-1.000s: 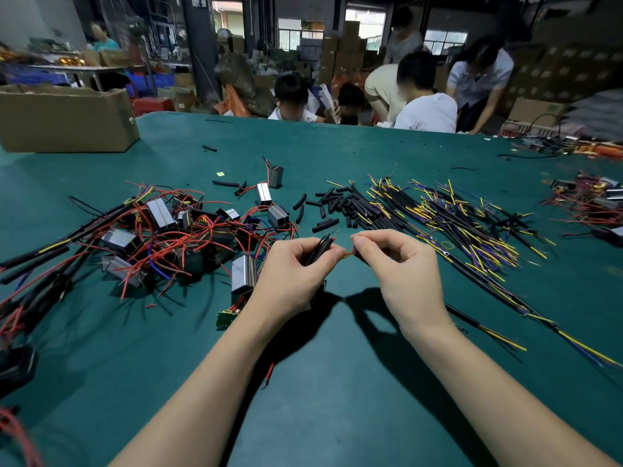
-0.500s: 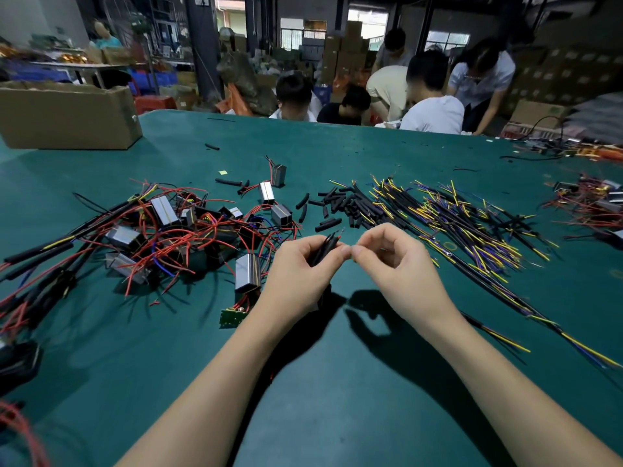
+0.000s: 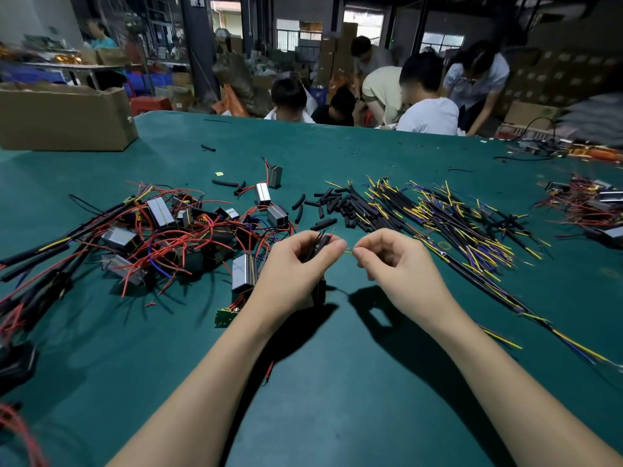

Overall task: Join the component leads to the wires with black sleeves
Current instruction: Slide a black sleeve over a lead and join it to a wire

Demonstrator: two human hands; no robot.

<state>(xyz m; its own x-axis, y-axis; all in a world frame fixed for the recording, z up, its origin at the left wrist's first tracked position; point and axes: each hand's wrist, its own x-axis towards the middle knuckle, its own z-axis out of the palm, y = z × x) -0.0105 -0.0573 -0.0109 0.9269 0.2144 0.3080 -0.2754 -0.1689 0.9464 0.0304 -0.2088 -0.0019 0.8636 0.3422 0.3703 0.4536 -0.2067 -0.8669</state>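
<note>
Green-topped work table, workshop behind. Left hand grips a component with black sleeves and a red lead tip; right hand pinches a yellow-green wire end just beside it. Joint apparently unfinished. Much left, judging by piles: unjoined components toward the left edge, sleeved wires toward the right edge.

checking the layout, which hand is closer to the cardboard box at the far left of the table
Left. The left hand sits nearer the cardboard box, though well short of it, with the red-wired component pile lying between. The right hand is further right, by the yellow and black wires.
</note>
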